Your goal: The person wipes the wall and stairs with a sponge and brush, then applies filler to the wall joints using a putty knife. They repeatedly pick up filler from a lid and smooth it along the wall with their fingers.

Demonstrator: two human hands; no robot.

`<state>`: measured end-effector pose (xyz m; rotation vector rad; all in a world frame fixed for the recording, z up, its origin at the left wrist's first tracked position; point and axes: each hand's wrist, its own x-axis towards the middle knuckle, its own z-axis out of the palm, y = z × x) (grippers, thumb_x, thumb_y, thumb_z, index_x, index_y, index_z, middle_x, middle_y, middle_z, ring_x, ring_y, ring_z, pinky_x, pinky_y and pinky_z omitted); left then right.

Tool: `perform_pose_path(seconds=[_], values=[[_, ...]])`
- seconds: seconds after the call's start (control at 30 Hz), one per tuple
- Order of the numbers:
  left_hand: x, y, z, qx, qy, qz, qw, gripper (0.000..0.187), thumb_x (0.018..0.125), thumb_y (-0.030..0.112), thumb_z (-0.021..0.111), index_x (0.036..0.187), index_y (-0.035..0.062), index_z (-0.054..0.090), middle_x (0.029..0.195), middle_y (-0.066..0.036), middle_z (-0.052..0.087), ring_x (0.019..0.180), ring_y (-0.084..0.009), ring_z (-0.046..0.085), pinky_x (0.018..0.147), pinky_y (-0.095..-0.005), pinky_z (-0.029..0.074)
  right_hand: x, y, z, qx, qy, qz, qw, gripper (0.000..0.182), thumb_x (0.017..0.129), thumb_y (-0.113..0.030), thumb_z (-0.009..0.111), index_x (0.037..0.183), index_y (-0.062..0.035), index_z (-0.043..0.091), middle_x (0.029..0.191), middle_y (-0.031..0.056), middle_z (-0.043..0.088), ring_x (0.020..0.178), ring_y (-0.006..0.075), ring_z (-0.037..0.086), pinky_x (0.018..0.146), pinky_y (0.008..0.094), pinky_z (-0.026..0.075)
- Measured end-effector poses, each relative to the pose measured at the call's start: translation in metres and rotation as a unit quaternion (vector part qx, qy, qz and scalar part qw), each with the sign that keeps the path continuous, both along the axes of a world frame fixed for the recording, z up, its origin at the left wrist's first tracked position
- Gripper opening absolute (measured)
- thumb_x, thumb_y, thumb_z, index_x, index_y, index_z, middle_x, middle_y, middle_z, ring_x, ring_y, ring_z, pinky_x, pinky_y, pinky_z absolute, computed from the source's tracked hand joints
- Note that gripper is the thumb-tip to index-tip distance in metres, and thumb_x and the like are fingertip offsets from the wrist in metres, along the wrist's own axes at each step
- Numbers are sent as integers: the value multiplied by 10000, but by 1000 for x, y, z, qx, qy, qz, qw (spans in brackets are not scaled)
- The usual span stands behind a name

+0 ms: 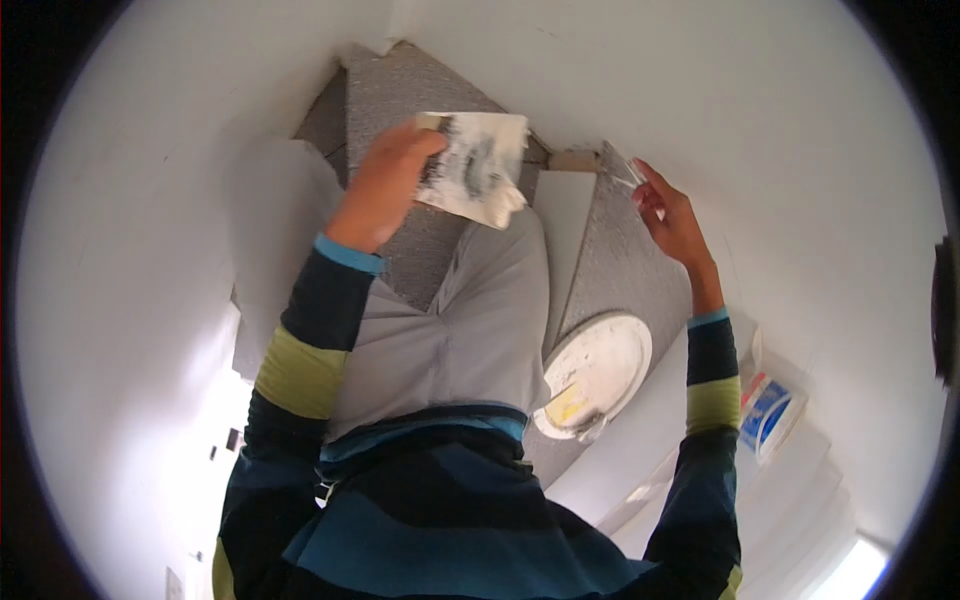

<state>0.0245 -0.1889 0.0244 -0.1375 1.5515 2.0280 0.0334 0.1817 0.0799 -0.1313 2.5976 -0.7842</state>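
The left hand (385,180) grips the smeared plate (478,165) by one edge, upper centre — probably to leave its face free. Well apart, the right hand (678,228) pinches a thin tool (634,173), upper right.

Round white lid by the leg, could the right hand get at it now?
Probably yes: the right hand is on the same side as the lid, nothing visible between them, though it holds a thin tool.

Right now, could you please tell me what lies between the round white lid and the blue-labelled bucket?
In the head view, the right sleeve crosses between lid and bucket, with a pale surface behind it.
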Motion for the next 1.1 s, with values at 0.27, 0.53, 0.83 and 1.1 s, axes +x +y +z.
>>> perform_pose_path(seconds=[0.27, 0.53, 0.83, 1.1], values=[[-7, 0, -6, -180, 281, -37, 942, 342, 782, 23, 553, 1121, 8, 507, 1115, -134, 537, 1028, -259, 533, 888, -350, 432, 120, 54, 77, 46, 42, -139, 988, 583, 754, 58, 515, 1312, -71, 405, 874, 82, 596, 771, 152, 572, 752, 283, 477], [-8, 27, -18, 69, -101, -13, 992, 316, 838, 128, 494, 1124, -5, 498, 1097, -92, 546, 1032, -210, 532, 887, -340, 435, 356, 48, 104, -441, 176, -519, 711, 701, 760, -34, 569, 1382, -105, 254, 825, 64, 523, 736, 150, 523, 689, 282, 437], [11, 57, -21, 54, -166, -80, 981, 249, 802, 152, 538, 1024, 39, 541, 985, -58, 568, 901, -191, 567, 806, -311, 463, 373, -32, 103, -618, 239, -391, 640, 752, 787, -97, 584, 1415, -130, 171, 769, 68, 510, 716, 171, 512, 673, 315, 417], [11, 50, -33, 37, -133, -110, 984, 281, 798, 151, 553, 1055, 37, 538, 1037, -75, 561, 950, -194, 542, 800, -319, 449, 352, -47, 109, -645, 242, -289, 664, 742, 803, -117, 585, 1418, -152, 171, 766, 70, 516, 712, 154, 508, 685, 292, 433]])
